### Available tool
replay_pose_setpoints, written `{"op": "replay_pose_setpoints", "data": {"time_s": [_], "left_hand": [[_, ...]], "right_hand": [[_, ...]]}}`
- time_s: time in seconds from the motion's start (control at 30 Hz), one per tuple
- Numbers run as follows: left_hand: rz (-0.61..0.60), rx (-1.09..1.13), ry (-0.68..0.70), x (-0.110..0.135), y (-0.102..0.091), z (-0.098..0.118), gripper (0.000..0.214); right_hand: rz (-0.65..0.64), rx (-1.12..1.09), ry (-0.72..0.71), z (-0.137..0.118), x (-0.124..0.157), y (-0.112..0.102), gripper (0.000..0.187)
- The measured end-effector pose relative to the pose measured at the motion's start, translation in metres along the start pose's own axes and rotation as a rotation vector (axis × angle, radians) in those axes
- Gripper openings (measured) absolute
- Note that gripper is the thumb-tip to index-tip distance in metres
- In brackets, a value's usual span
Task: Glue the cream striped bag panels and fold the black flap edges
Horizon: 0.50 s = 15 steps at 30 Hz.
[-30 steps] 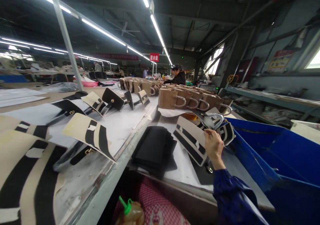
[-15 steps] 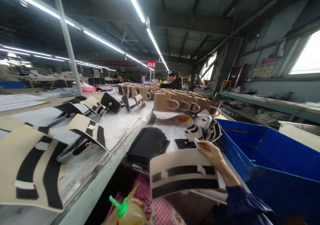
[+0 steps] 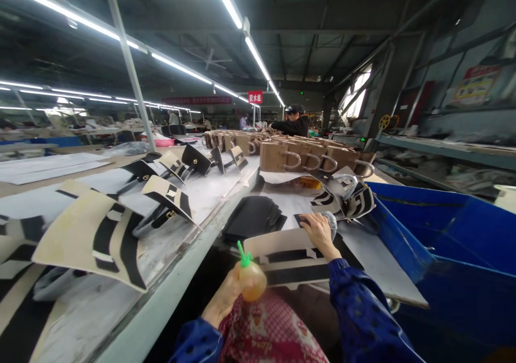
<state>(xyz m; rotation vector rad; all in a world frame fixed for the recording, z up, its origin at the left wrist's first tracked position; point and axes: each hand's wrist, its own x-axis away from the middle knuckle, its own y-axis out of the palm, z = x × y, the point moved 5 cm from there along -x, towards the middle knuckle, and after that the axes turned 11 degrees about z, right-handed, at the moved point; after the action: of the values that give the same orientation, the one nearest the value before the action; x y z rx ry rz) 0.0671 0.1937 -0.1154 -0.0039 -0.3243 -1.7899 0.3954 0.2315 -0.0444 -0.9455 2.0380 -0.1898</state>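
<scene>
My left hand (image 3: 226, 296) is closed around a squeeze bottle (image 3: 252, 282) of amber liquid with a green nozzle, held upright just in front of a beige bag panel (image 3: 278, 242). Black stripes and small white tabs mark the panel. My right hand (image 3: 320, 235) is closed over the panel's far edge, fingers bent toward a black flap (image 3: 300, 220). A plastic-wrapped handle (image 3: 332, 223) sits beside the fingers, partly hidden by the hand. Left of the panel lies a stack of black pieces (image 3: 253, 219).
Open striped bag pieces (image 3: 94, 231) stand along the left table (image 3: 161, 266). Brown bags (image 3: 278, 158) with wrapped handles line the bench ahead. A blue bin (image 3: 443, 223) stands right. Another striped bag piece (image 3: 342, 193) lies beyond my right hand. Farther back is a person (image 3: 296, 122) in black.
My left hand has brought the bottle up and right, beside the panel. The panel has been lowered flatter under my right hand. The view has swung left.
</scene>
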Motion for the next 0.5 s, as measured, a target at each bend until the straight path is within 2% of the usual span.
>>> {"op": "replay_pose_setpoints", "data": {"time_s": [0.17,0.23,0.3,0.4,0.5], "left_hand": [[0.084,-0.010,-0.003,-0.009,0.007,-0.009,0.011],[0.120,-0.006,-0.005,-0.004,0.011,-0.008,0.013],[0.143,0.007,0.001,0.004,0.017,-0.005,0.015],[0.179,0.029,0.022,0.017,0.025,0.000,0.014],[0.206,0.050,0.033,0.027,0.033,0.003,0.012]], "right_hand": [[0.196,-0.095,0.099,-0.016,0.024,-0.002,0.035],[0.198,-0.184,0.151,-0.030,0.045,0.000,0.034],[0.105,-0.294,0.205,-0.049,0.074,0.008,0.035],[-0.132,-0.481,0.318,-0.079,0.128,0.027,0.049],[-0.288,-0.659,0.444,-0.102,0.175,0.045,0.060]]}}
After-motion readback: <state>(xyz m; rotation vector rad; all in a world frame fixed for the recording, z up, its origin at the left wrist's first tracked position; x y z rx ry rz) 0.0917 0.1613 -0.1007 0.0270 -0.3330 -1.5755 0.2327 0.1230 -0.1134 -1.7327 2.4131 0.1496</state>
